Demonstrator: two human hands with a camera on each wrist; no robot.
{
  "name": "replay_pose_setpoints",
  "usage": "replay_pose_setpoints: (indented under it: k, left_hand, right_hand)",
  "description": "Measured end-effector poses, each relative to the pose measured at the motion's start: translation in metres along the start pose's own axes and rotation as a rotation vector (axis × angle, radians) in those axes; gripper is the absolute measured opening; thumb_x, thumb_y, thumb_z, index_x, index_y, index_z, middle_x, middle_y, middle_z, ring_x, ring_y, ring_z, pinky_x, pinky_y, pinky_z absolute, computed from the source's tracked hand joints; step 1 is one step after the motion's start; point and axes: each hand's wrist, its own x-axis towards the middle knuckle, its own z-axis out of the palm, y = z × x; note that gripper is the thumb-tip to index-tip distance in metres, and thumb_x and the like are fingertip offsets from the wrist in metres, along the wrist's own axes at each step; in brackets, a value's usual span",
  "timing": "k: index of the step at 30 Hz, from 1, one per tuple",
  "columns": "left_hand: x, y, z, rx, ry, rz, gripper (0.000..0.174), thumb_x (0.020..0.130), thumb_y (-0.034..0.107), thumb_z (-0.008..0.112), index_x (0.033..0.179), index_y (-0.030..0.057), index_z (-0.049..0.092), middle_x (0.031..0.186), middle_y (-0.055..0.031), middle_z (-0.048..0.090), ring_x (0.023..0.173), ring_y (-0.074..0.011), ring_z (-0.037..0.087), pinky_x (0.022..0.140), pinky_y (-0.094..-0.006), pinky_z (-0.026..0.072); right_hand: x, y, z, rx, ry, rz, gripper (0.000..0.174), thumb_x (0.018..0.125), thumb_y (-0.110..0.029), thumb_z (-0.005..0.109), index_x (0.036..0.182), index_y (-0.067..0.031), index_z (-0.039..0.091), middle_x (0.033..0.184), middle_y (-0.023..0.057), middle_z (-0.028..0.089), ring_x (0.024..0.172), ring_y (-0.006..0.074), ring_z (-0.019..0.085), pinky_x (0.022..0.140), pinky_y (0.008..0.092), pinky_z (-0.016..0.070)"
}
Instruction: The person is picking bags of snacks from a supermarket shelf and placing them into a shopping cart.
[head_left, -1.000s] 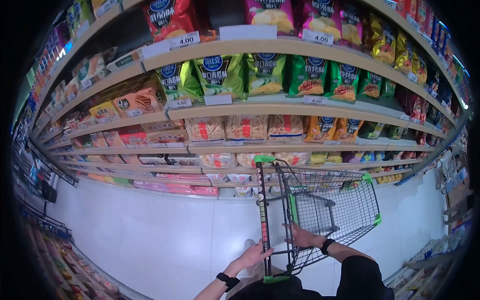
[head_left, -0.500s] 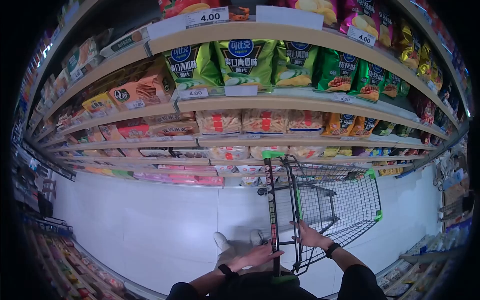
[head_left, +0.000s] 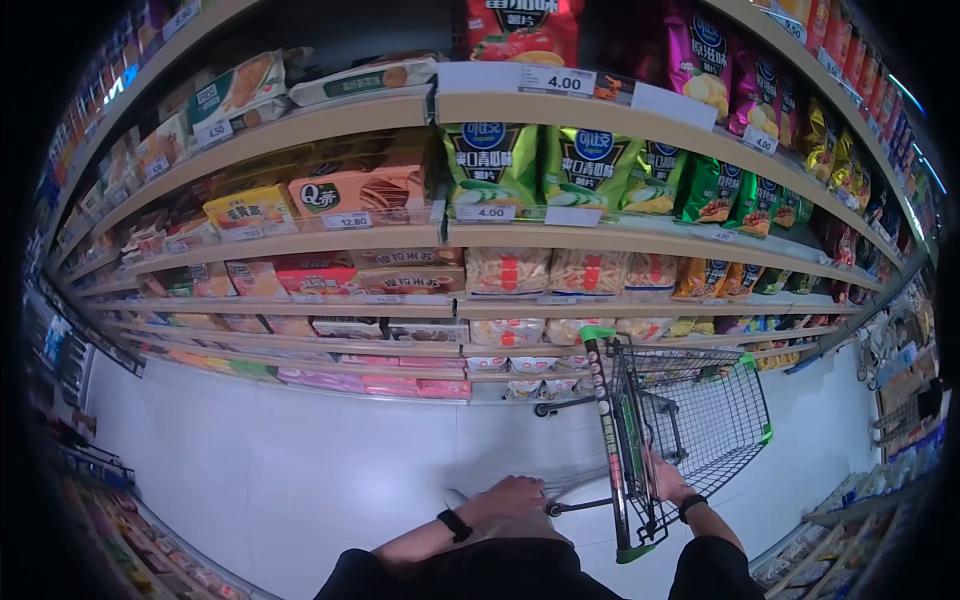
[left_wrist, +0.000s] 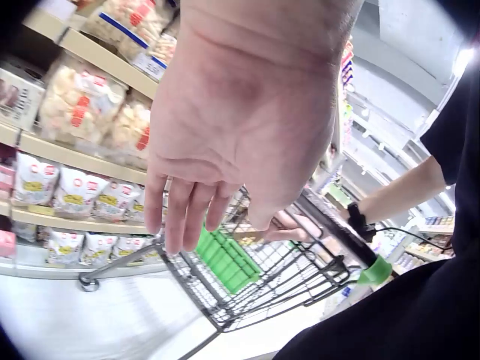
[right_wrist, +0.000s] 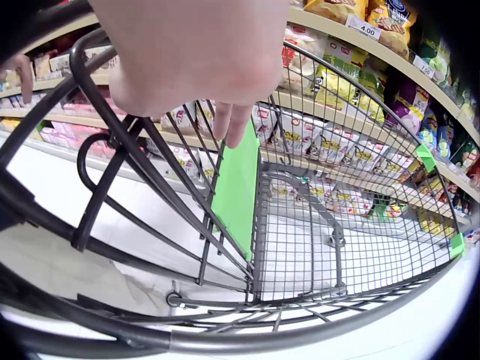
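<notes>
A grey wire shopping cart (head_left: 700, 420) with green trim stands in front of me, its basket holding nothing. My left hand (head_left: 515, 497) hovers just left of the cart's handle bar (head_left: 612, 430) and touches nothing. In the left wrist view this left hand (left_wrist: 225, 135) has relaxed, nearly straight fingers, with the handle bar (left_wrist: 337, 236) behind it. My right hand (head_left: 665, 480) grips the basket's near rim beside the handle. In the right wrist view the right hand (right_wrist: 195, 52) lies over the rim wire, fingers hooked down toward the green flap (right_wrist: 238, 187).
Tall wooden shelves (head_left: 430, 235) full of snack bags and boxes run along the far side of the aisle, close to the cart's front. White tiled floor (head_left: 280, 450) stretches to the left. Low racks of goods stand at the lower left (head_left: 100, 500) and lower right (head_left: 880, 500).
My left hand has come off the handle bar and now hangs beside it. The cart has shifted right in view and the shelves have slid right. My right hand stays on the basket rim.
</notes>
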Motion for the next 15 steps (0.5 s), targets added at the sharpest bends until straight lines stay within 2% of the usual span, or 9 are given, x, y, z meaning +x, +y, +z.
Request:
replay_pose_setpoints:
  k: [3,6,7,9,11,12,13,14,15]
  left_hand:
    - [-0.06,-0.052,-0.012,-0.013,0.011,-0.241,0.051,0.095,0.043,0.047,0.122,0.0002,0.052,0.114,-0.0226,0.062,0.109,-0.0391,0.058,0.093,-0.0492,0.0457]
    - [-0.126,-0.097,-0.006,0.013,0.018,-0.484,0.051,0.095,0.043,0.047,0.124,0.001,0.051,0.117,-0.0228,0.061,0.112,-0.0384,0.058,0.095,-0.0464,0.0455]
    - [-0.148,-0.11,-0.004,0.034,0.023,-0.551,0.052,0.096,0.044,0.046,0.126,0.0014,0.051,0.118,-0.0228,0.061,0.112,-0.0378,0.058,0.096,-0.0444,0.0458]
    - [-0.188,-0.163,0.039,-0.039,0.131,-0.677,0.052,0.095,0.044,0.048,0.125,0.0028,0.052,0.111,-0.0218,0.065,0.108,-0.0383,0.06,0.095,-0.045,0.0464]
    - [-0.23,-0.199,0.082,-0.193,0.213,-0.842,0.047,0.092,0.04,0.051,0.116,0.0001,0.057,0.106,-0.0263,0.065,0.105,-0.0413,0.06,0.092,-0.0498,0.0469]
    - [-0.257,-0.231,0.128,-0.111,0.327,-0.834,0.047,0.092,0.044,0.051,0.111,0.0023,0.062,0.092,-0.0235,0.068,0.096,-0.0412,0.064,0.087,-0.051,0.0496]
    - [-0.284,-0.237,0.151,-0.206,0.361,-0.877,0.046,0.091,0.044,0.05,0.105,0.0028,0.065,0.089,-0.0249,0.068,0.093,-0.0428,0.064,0.086,-0.0519,0.0501]
    - [-0.305,-0.259,0.176,-0.113,0.091,-0.916,0.049,0.089,0.048,0.051,0.104,0.0048,0.067,0.092,-0.0239,0.068,0.095,-0.0428,0.063,0.088,-0.0504,0.0499]
    - [-0.325,-0.264,0.192,-0.132,-0.125,-0.936,0.053,0.085,0.052,0.05,0.09,0.0031,0.07,0.09,-0.0161,0.071,0.082,-0.038,0.067,0.08,-0.0458,0.0534]
  right_hand:
    - [-0.001,0.003,0.006,-0.025,0.095,-0.061,0.076,0.086,-0.027,0.054,0.149,-0.0063,0.018,0.145,0.034,0.029,0.089,0.0429,0.064,0.074,0.0466,0.0545]
    - [-0.001,-0.001,0.004,-0.043,0.002,0.029,0.076,0.086,-0.027,0.055,0.149,-0.0065,0.017,0.146,0.03,0.031,0.089,0.0439,0.063,0.074,0.0481,0.0541]
    - [0.001,-0.001,0.006,-0.041,-0.005,0.06,0.076,0.086,-0.027,0.056,0.15,-0.0107,0.019,0.146,0.0272,0.033,0.088,0.0449,0.063,0.073,0.05,0.0535]
    - [-0.002,-0.035,-0.021,-0.005,0.005,0.082,0.071,0.087,-0.026,0.052,0.149,-0.0094,0.021,0.141,0.027,0.04,0.091,0.0463,0.061,0.076,0.0504,0.0525]
    - [-0.001,-0.042,-0.02,0.01,0.042,0.068,0.069,0.088,-0.025,0.05,0.149,-0.0086,0.022,0.135,0.0283,0.046,0.093,0.0471,0.059,0.077,0.0511,0.0518]
    - [0.0,-0.044,-0.018,0.018,0.045,0.061,0.069,0.088,-0.025,0.05,0.149,-0.0084,0.022,0.133,0.0285,0.048,0.093,0.047,0.059,0.077,0.051,0.0518]
    - [0.0,-0.046,-0.018,0.024,0.048,0.055,0.069,0.088,-0.025,0.05,0.149,-0.0083,0.022,0.131,0.0287,0.049,0.093,0.0469,0.059,0.077,0.0509,0.0518]
    - [0.001,-0.046,-0.018,0.027,0.051,0.051,0.069,0.088,-0.024,0.05,0.149,-0.0081,0.022,0.13,0.0289,0.05,0.093,0.0467,0.059,0.077,0.0508,0.0518]
    - [0.003,-0.043,-0.01,-0.019,0.031,0.09,0.069,0.087,-0.024,0.05,0.149,-0.0075,0.023,0.126,0.0284,0.053,0.095,0.046,0.059,0.077,0.0504,0.0519]
